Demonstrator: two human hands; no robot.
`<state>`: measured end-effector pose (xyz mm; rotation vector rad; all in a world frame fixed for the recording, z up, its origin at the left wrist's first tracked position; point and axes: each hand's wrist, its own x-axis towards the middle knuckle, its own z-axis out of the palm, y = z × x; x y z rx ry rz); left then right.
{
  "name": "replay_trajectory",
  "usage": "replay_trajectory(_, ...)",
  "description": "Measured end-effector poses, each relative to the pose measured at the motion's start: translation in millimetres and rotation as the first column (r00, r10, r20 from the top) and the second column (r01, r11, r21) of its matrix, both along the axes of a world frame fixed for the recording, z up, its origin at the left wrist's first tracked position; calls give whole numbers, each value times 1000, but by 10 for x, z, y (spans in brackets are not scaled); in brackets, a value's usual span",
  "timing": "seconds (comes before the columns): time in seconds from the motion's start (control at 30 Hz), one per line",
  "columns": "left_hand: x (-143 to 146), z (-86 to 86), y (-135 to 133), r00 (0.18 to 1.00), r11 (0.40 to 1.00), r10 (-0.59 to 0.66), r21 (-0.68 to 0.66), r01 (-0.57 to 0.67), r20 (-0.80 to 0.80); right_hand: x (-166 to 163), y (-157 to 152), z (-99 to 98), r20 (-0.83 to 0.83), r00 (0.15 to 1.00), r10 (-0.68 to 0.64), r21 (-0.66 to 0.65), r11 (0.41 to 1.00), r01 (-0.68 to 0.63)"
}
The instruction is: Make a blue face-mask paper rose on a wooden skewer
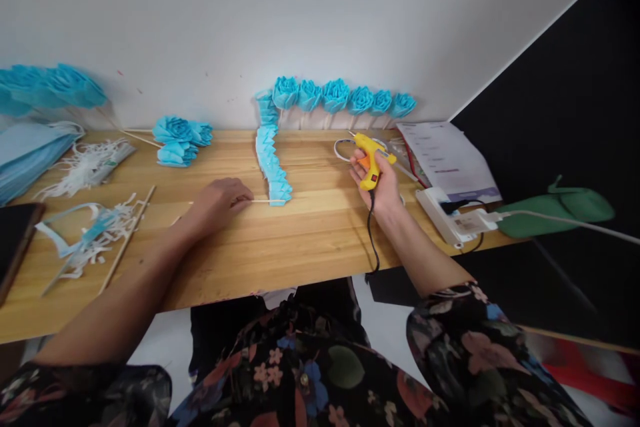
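Note:
My left hand (pixel 220 203) rests on the wooden table, its fingers pinched on a thin wooden stick (pixel 261 200). The stick's tip lies across the near end of a long pleated blue strip (pixel 273 160), which runs back toward the wall. In my right hand (pixel 383 187) is a yellow hot glue gun (pixel 371 159), fingers wrapped round its grip and its nozzle pointing up and left. A black cord hangs from the bottom of its handle. Apart from the strip, the glue gun is held a little to its right.
Several blue paper flowers on sticks (pixel 335 95) lean against the wall, with more flowers (pixel 175 140) at left. White shredded strips (pixel 93 163), a loose stick (pixel 127 240) and a phone (pixel 15 240) lie left. A power strip (pixel 445 217), papers (pixel 450 160) and a green pouch (pixel 555 212) are right.

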<state>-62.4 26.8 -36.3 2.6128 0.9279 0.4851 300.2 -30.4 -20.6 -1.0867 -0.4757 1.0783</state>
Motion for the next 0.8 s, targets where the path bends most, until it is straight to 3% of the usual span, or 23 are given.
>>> replay_trajectory(0.17, 8, 0, -21, 1000, 1000, 3, -1, -3, 21, 269, -89, -104, 47, 988, -146, 46, 988, 144)
replay_trajectory(0.27, 16, 5, -30, 1000, 1000, -1, 7, 1, 8, 449, -143, -148, 112, 978, -175, 91, 982, 165)
replay_trajectory(0.37, 22, 2, -24, 1000, 1000, -11, 22, 11, -13, 430, -146, -95, 132, 980, -148, 124, 984, 131)
replay_trajectory(0.47, 28, -10, -10, 1000, 999, -15, 29, 16, -27, 158, -136, 45, 125, 992, -24, 105, 994, 11)
replay_trajectory(0.53, 30, -21, 1, 1000, 999, 7, 36, -6, -27, -85, -135, 145, 166, 973, 161, 61, 983, -174)
replay_trajectory(0.7, 24, -27, 14, 997, 996, 74, 54, -75, 23, -468, -163, 240, 401, 745, 532, -56, 827, -560)
replay_trajectory(0.8, 21, -7, 0, 995, 995, 74, 60, -78, 62, -474, -186, 171, 484, 675, 556, -99, 801, -590)
